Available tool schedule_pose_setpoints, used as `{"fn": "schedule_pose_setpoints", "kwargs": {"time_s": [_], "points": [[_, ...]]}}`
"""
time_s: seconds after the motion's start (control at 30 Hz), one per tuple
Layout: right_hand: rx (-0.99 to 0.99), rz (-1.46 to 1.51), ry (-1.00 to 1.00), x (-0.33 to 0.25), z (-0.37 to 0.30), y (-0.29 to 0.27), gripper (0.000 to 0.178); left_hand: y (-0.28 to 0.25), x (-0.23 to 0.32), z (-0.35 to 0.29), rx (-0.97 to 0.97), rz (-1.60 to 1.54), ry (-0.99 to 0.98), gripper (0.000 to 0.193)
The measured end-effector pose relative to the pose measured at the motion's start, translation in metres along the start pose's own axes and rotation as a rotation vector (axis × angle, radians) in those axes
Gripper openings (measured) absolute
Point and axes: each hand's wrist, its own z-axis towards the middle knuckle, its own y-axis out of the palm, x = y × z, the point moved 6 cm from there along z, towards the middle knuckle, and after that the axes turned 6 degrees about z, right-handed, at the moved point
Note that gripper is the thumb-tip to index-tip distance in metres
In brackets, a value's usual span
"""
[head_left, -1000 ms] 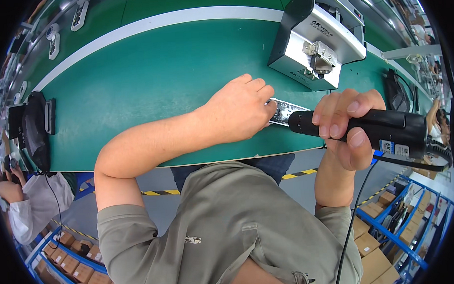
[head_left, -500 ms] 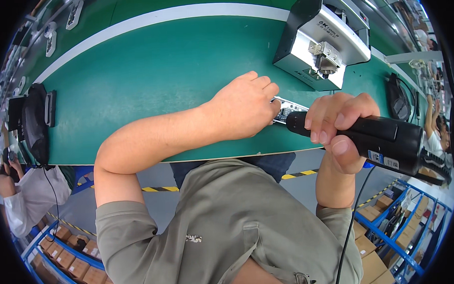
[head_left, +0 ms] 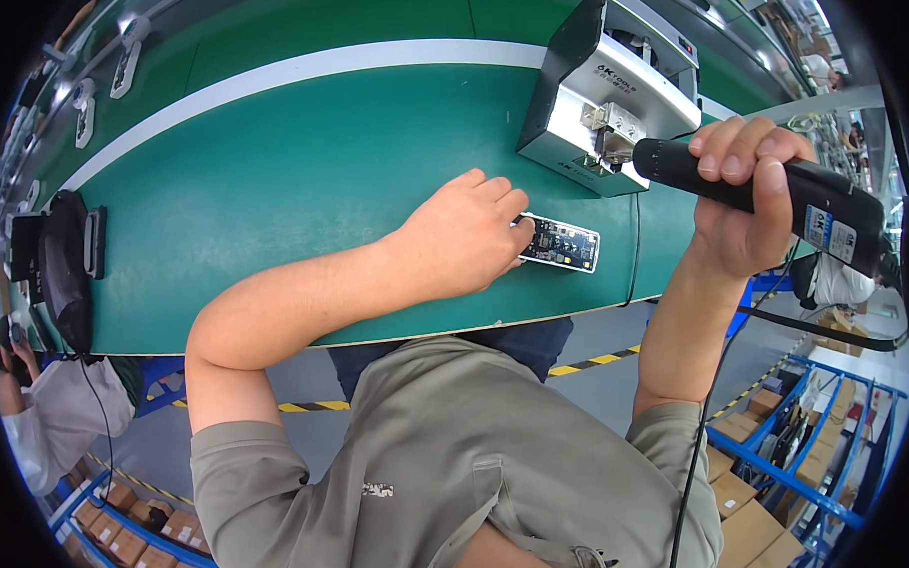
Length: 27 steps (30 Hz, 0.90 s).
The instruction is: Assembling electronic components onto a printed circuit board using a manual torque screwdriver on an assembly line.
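Note:
My left hand (head_left: 471,229) rests on the green bench with its fingers closed around the left end of a circuit board in a pale frame (head_left: 567,247). The part of the board under my fingers is hidden. In my right hand (head_left: 752,193) is a black electric screwdriver (head_left: 834,203), held nearly level above the bench. Its nose reaches the metal outlet block on the front of a silver screw feeder (head_left: 650,92). Whether the bit touches the outlet cannot be made out.
A black cable (head_left: 636,258) runs over the bench (head_left: 301,179) to its front edge. Another cord (head_left: 693,466) hangs beside my right arm. At the far left lies a dark bag-like object (head_left: 66,273). Blue racks with cardboard boxes (head_left: 742,499) stand behind me, and another person sits at left.
My right hand has lifted the screwdriver off the circuit board and moved it up and right to the feeder's outlet. My left hand still holds the board, now more fully visible.

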Motion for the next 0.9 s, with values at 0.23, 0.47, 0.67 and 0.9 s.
{"fn": "schedule_pose_setpoints", "kwargs": {"time_s": [0.23,0.47,0.67,0.9], "points": [[-0.1,0.009,0.076,0.011,-0.005,-0.001,0.019,-0.001,0.0,0.001,0.003,0.004,0.008,0.029],[0.05,0.163,0.189,-0.001,-0.029,0.002,0.024,0.0,-0.001,0.001,0.044,-0.007,0.009,0.025],[0.041,0.17,0.207,-0.011,-0.053,-0.006,0.028,-0.001,-0.002,0.001,-0.006,-0.009,0.005,0.03],[0.065,0.169,0.231,-0.015,-0.071,-0.012,0.029,-0.002,-0.002,0.001,-0.033,0.012,0.008,0.03]]}}
